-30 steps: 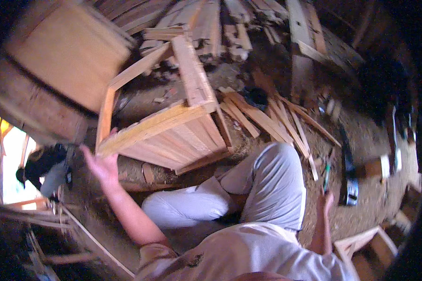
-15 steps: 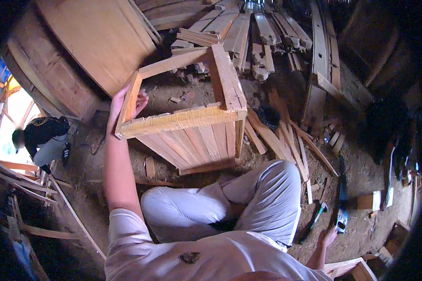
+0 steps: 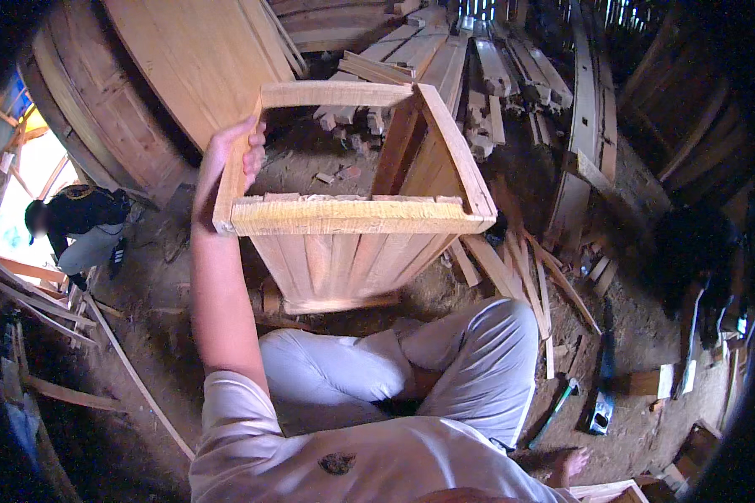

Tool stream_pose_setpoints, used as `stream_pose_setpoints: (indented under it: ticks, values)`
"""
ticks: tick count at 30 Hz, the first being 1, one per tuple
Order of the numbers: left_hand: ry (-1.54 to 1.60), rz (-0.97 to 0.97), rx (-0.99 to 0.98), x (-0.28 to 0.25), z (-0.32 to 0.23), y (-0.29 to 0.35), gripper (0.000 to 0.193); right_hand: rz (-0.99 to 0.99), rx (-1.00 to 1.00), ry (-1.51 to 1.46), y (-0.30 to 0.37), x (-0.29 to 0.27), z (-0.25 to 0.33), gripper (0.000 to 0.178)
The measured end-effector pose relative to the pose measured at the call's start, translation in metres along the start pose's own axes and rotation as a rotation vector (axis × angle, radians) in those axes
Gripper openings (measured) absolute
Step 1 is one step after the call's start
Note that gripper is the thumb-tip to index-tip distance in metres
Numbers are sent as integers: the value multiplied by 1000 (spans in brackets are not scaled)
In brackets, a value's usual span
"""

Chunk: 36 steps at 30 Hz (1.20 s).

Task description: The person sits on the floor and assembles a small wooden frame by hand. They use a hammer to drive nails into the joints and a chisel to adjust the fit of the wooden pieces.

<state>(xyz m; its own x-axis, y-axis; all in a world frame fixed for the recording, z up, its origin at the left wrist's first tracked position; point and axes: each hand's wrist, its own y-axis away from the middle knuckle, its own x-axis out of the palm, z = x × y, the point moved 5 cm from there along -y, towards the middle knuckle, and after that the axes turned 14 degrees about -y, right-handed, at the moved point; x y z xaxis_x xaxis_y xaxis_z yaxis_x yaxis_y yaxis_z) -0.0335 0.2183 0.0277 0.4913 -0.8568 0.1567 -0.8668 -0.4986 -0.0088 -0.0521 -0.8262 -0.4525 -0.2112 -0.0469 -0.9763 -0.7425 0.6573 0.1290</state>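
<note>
My left hand is closed round the left rail of a wooden box, its fingers curled inside the opening. The box has a square open frame on top and slatted sides narrowing to the base, which is close to the dirt floor in front of my crossed legs. At the lower right, my right hand is low over the floor, partly cut off by my shirt, with fingers loosely extended and nothing visible in them. Nearest to it lie a handsaw and a hammer with a green handle.
Stacked boards lie at the far side, and loose wood strips right of the box. Large wooden panels lean at the upper left. A person crouches at the left. Another wooden frame shows at the bottom right.
The box has turned and tilted in my left hand, its right corner swinging right and nearer. My right hand has come away from the handsaw's handle and moved down toward me.
</note>
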Motion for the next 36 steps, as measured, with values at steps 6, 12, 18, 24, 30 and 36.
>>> stream_pose_setpoints:
  ticks: [6, 12, 18, 24, 30, 36]
  values:
    - [-570, -105, 82, 49, -46, 26, 27, -22, 45, -176, 7, -1, -1, 69]
    - [-923, -213, 117, 32, -17, 31, 27, -95, -98, 41, 11, 2, 21, 69]
    - [-1168, -405, 16, -37, 44, 7, 37, -59, -72, -2, 2, -10, 49, 64]
    - [-1223, -424, 11, -21, 94, -32, 37, -201, -112, -143, -4, -37, 56, 76]
    - [-1291, -293, -133, 16, 148, -74, 39, -206, -250, -215, -4, -34, 66, 90]
    - [-1337, -344, -34, 43, 178, -96, 37, -73, 146, -431, -37, -34, 71, 68]
